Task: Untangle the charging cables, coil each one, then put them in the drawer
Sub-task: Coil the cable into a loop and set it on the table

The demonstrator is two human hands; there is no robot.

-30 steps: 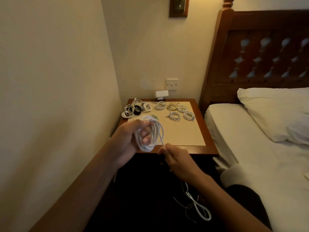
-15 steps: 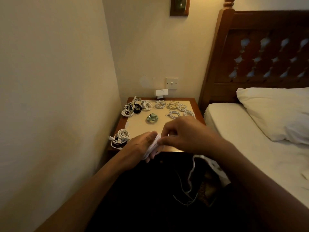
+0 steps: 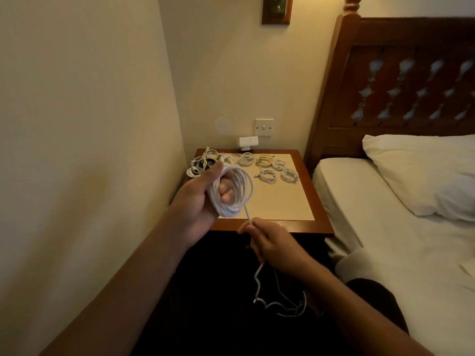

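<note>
My left hand (image 3: 196, 200) grips a white cable coil (image 3: 232, 192) of several loops, raised above the near left part of the wooden nightstand (image 3: 314, 201). One strand runs from the coil down to my right hand (image 3: 272, 242), which pinches it just in front of the nightstand's front edge. The loose tail (image 3: 267, 301) of that cable hangs below my right hand over the dark floor. Several coiled white cables (image 3: 268, 167) and a black one (image 3: 203, 164) lie along the back of the nightstand. No drawer shows in this view.
A cream wall (image 3: 77, 150) closes the left side. The bed (image 3: 401, 240) with a white pillow (image 3: 426, 170) and a wooden headboard (image 3: 401, 80) fills the right. A wall switch (image 3: 264, 127) and a white adapter (image 3: 248, 142) sit behind the nightstand.
My right hand has come down from over the coil to the nightstand's front edge, drawing the strand down. My left hand has lifted the coil, which now shows open loops.
</note>
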